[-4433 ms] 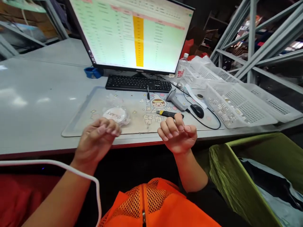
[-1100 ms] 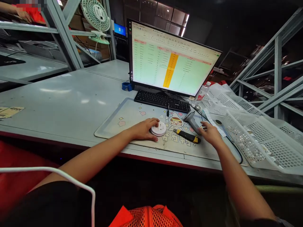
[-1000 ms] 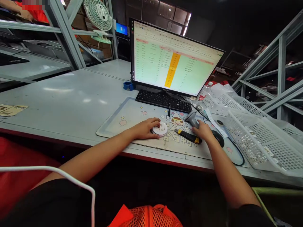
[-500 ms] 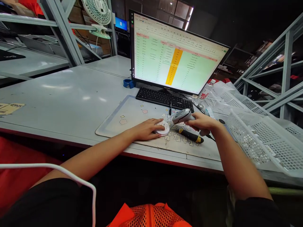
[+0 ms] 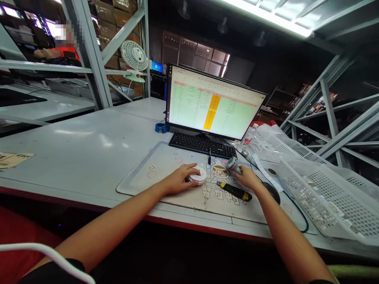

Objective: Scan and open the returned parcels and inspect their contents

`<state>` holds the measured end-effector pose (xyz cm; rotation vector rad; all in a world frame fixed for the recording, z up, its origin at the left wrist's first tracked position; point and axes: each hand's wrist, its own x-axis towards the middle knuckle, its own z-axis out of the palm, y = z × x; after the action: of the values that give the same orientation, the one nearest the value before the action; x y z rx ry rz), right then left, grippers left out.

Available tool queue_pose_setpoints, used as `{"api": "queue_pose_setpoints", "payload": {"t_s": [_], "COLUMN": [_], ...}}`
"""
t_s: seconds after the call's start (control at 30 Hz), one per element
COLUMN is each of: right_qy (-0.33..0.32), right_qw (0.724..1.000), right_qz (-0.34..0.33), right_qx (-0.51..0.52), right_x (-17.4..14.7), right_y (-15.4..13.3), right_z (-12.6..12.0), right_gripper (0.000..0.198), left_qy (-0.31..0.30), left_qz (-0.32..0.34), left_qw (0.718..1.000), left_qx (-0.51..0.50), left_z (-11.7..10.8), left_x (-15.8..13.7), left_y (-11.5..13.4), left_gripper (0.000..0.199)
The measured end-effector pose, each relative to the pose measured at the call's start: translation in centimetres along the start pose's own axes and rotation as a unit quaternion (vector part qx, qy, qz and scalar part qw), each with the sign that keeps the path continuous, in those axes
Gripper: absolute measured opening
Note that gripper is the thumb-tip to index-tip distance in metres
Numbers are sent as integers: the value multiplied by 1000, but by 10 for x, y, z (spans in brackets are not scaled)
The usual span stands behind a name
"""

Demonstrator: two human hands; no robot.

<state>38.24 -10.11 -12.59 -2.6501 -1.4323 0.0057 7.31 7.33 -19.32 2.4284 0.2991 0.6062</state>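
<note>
My left hand [image 5: 178, 178] is closed around a white round object like a roll of labels [image 5: 199, 176], which rests on the printed desk mat [image 5: 142, 173]. Fingers lie over its top and the thumb is at its near side. In my right hand [image 5: 248, 176] is a grey barcode scanner [image 5: 233, 164], its head pointing up and left, above the mat's cartoon figure. A black and yellow utility knife [image 5: 235, 191] lies on the mat between my hands. Beside my right wrist sits a black computer mouse [image 5: 271, 192], partly hidden by the arm.
A monitor [image 5: 189, 98] showing a spreadsheet stands behind a black keyboard [image 5: 198, 145]. A pen [image 5: 210, 156] lies in front of the keyboard. White perforated baskets [image 5: 322, 197] line the right side. Blue tape [image 5: 161, 127] sits left of the monitor.
The view has tilted upward. My right hand has drawn the scanner back from the roll and turned it, uncovering the mouse and the cartoon figure. My left hand stays at the roll, fingers slightly shifted.
</note>
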Motion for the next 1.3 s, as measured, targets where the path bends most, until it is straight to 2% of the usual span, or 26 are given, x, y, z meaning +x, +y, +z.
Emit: {"api": "queue_pose_setpoints", "payload": {"t_s": [0.13, 0.23, 0.3, 0.37, 0.47, 0.57, 0.7, 0.8, 0.9, 1.0, 1.07, 1.13, 1.2, 1.23, 1.27, 1.3], "right_qy": [20, 44, 95, 130, 88, 29, 23, 26, 40, 37, -15, -121, -218, -239, -231, -196], "right_qw": [998, 996, 993, 991, 995, 998, 998, 997, 993, 983, 968, 929, 872, 852, 846, 850], "right_qz": [53, 71, 59, 20, -34, -43, -45, -50, -63, -112, -162, -209, -226, -219, -198, -168], "right_qx": [-30, -37, -22, 2, 24, 33, 43, 59, 92, 141, 190, 280, 376, 412, 438, 460], "right_x": [-10, -7, 7, 30, 72, 102, 113, 111, 105, 85, 64, 37, 8, -8, -25, -44], "right_y": [21, 18, 5, -16, -48, -69, -74, -72, -82, -105, -121, -127, -118, -105, -87, -63], "right_z": [23, 18, 9, 2, 6, 24, 42, 40, 26, 12, 8, 6, 1, -5, -13, -23], "right_gripper": [44, 53, 52, 50, 47, 46, 47, 45, 45, 44, 50, 60, 65, 66, 67, 68], "left_qy": [132, 185, 183, 172, 153, 130, 122, 123, 148, 190, 209, 212, 194, 186, 186, 196], "left_qz": [-54, -115, -144, -153, -134, -102, -87, -76, -60, 19, 111, 195, 252, 266, 266, 255], "left_qw": [988, 971, 967, 969, 978, 986, 989, 989, 987, 982, 971, 957, 947, 944, 944, 944], "left_qx": [-64, -98, -100, -85, -52, -28, -18, -14, -9, 1, 18, 39, 54, 59, 62, 66], "left_z": [-6, -8, -8, -7, -2, 1, 3, 3, 2, 1, 2, 5, 6, 5, 0, -9], "left_x": [5, 8, 10, 10, 10, 8, 8, 8, 8, 6, 5, 6, 6, 5, 2, -4], "left_y": [-2, -4, -6, -10, -18, -27, -32, -33, -32, -27, -18, -6, 6, 10, 12, 13], "left_gripper": [56, 64, 65, 65, 66, 68, 67, 65, 61, 59, 60, 63, 69, 71, 71, 70]}}
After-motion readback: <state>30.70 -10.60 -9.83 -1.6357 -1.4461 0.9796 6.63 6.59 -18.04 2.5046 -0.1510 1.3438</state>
